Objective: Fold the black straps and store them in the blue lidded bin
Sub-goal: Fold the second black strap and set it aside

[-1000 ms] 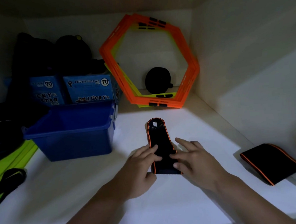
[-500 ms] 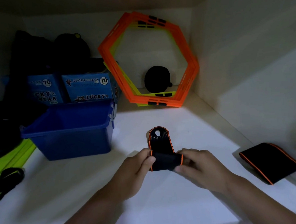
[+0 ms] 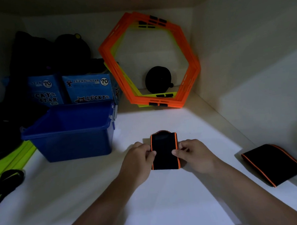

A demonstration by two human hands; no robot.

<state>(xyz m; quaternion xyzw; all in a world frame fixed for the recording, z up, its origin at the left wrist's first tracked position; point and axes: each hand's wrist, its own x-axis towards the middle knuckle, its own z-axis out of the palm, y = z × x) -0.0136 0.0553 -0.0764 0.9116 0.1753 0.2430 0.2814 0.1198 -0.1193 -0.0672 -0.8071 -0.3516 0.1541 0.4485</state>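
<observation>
Left hand (image 3: 138, 158) and right hand (image 3: 193, 154) pinch the folded black strap (image 3: 164, 151) on the white shelf (image 3: 167, 198), right of the blue bin (image 3: 71, 134); its long axis apparently points away from the person.

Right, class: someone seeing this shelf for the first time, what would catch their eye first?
Probably the bright orange hexagonal plastic frames leaning against the back wall. Next, the folded black strap with orange edging, pinched between the left hand and right hand at centre. The open blue plastic bin stands left of it.
</observation>
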